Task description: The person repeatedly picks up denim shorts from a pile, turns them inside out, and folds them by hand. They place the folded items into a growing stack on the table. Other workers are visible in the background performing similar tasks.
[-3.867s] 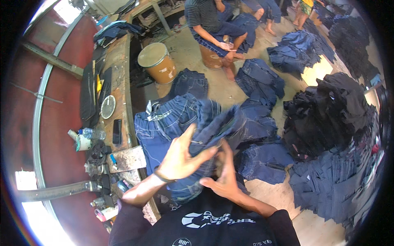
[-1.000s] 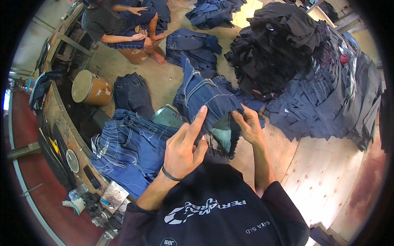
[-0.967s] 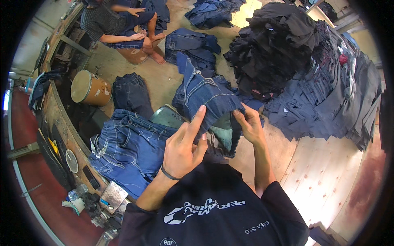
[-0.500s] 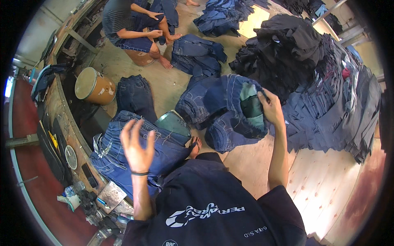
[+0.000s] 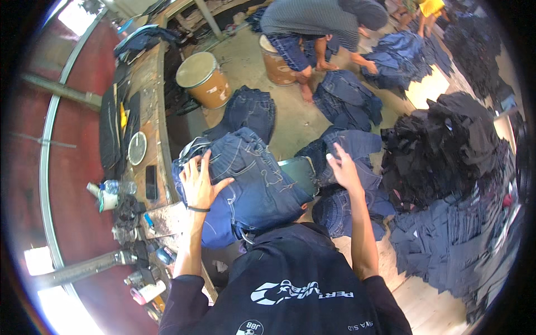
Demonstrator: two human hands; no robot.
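Blue denim jeans (image 5: 254, 184) with pale stitching and loose threads lie across my lap. My left hand (image 5: 201, 181), with a dark band at the wrist, rests on their left part, fingers spread. My right hand (image 5: 344, 169) is lifted over a heap of dark blue jeans (image 5: 349, 215) on the floor to the right; its fingers are apart and hold nothing. Between the lap jeans and that heap shows a flat greenish surface (image 5: 300, 176), partly covered. Another pair of dark jeans (image 5: 248, 114) lies just beyond my lap.
A worn wooden bench (image 5: 153, 106) runs along the left, with a phone (image 5: 151, 182) and a round lid (image 5: 137, 148) on it. A brown drum (image 5: 206, 84) stands ahead. A co-worker (image 5: 312, 25) bends over denim. Black garments (image 5: 446, 151) and stacked dark cloth (image 5: 441, 240) fill the right.
My right hand has let go of the jeans on the right. My left hand has come down onto the lap jeans. The co-worker now leans forward, and my view has turned left.
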